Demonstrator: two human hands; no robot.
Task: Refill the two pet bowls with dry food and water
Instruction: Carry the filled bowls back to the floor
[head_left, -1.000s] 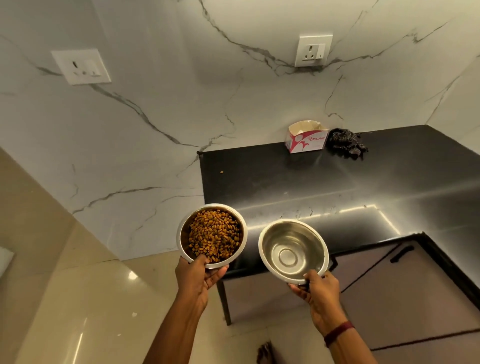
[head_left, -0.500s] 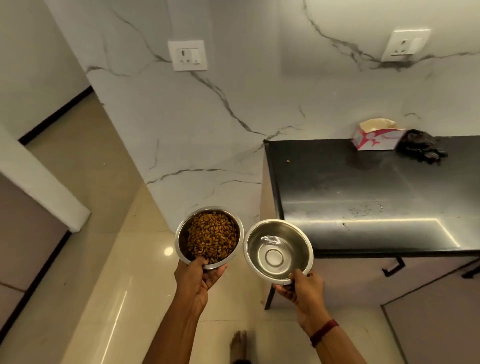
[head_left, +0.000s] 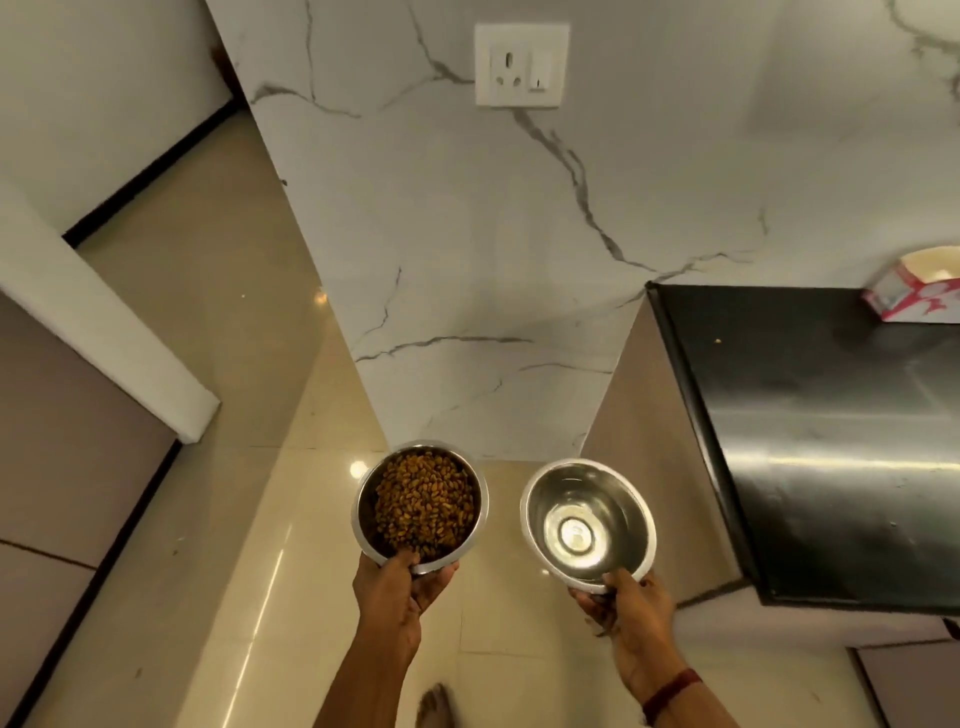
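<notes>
The left hand (head_left: 395, 587) grips the near edge of the food bowl (head_left: 366, 519), thumb inside and fingers under. The bowl is full of dry food (head_left: 423, 501). It hangs over the floor (head_left: 208, 571), well to the left of the black counter (head_left: 831, 441). The right hand (head_left: 631, 608) pinches the near edge of the shiny bowl (head_left: 587, 499), just left of the counter's corner. I cannot tell if water is in it. Each bowl is held by one edge only, so it could tip. Food could spill on the floor, or water could slosh out. The shiny bowl could also bump the counter.
</notes>
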